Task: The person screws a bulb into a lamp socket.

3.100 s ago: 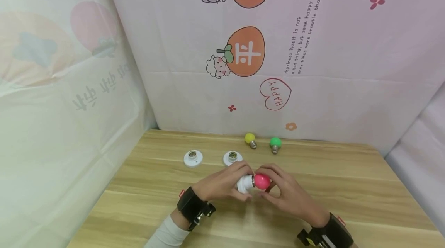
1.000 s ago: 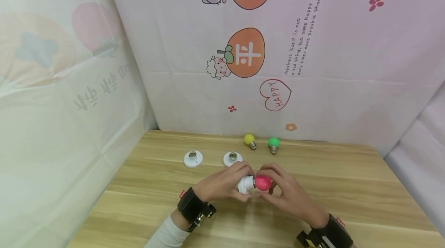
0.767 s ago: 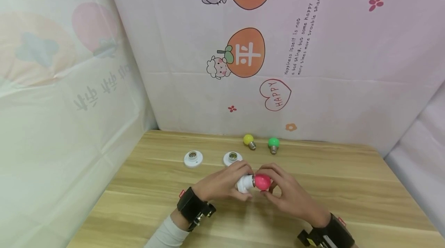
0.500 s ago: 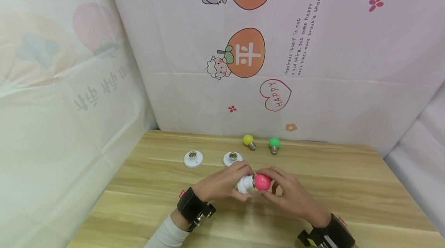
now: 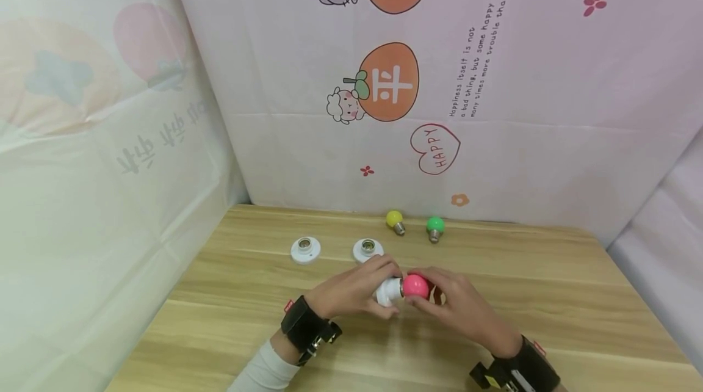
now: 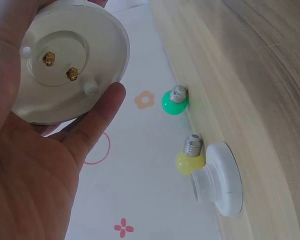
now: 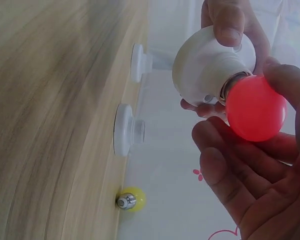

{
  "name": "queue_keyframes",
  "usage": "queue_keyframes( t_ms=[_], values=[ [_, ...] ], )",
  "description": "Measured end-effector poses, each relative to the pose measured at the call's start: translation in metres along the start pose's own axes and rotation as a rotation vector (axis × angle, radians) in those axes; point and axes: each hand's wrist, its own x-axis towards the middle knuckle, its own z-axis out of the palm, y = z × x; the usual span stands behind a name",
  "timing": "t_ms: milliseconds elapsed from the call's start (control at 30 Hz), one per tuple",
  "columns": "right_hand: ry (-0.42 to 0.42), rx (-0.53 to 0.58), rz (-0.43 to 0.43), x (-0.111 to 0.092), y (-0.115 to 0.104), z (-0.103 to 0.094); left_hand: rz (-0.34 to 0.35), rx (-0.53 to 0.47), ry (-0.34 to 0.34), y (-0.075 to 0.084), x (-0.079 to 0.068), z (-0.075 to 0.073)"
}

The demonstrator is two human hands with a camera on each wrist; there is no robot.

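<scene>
My left hand [image 5: 359,288] grips a round white lamp socket [image 5: 387,291] by its base, off the table. Two brass screws show on the underside of that lamp socket [image 6: 60,65] in the left wrist view. A red light bulb [image 5: 415,287] sits with its metal base in the socket's mouth, a sliver of metal still showing in the right wrist view. My right hand [image 5: 461,306] pinches the red bulb [image 7: 256,108] between thumb and fingers.
Two more white lamp sockets, a left one [image 5: 304,250] and a nearer one [image 5: 367,249], stand mouth up on the wooden table [image 5: 247,319]. A yellow bulb [image 5: 394,219] and a green bulb [image 5: 436,225] lie by the back wall cloth [image 5: 307,160].
The fingers of my right hand have shifted around the red bulb several times, and its turned position varies slightly. My left hand and the socket stay in place.
</scene>
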Motion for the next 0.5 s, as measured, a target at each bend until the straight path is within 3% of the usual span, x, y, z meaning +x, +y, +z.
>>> queue_keyframes(
  t_ms=[300,500],
  values=[
    [-0.060,-0.009,0.058,0.0000,0.0041,0.0001,0.011,0.026,0.007,-0.0002,0.0010,0.0004],
    [-0.045,0.020,0.031,-0.0003,0.0044,-0.0005,0.006,0.026,-0.001,-0.0006,0.0021,0.0010]
  ],
)
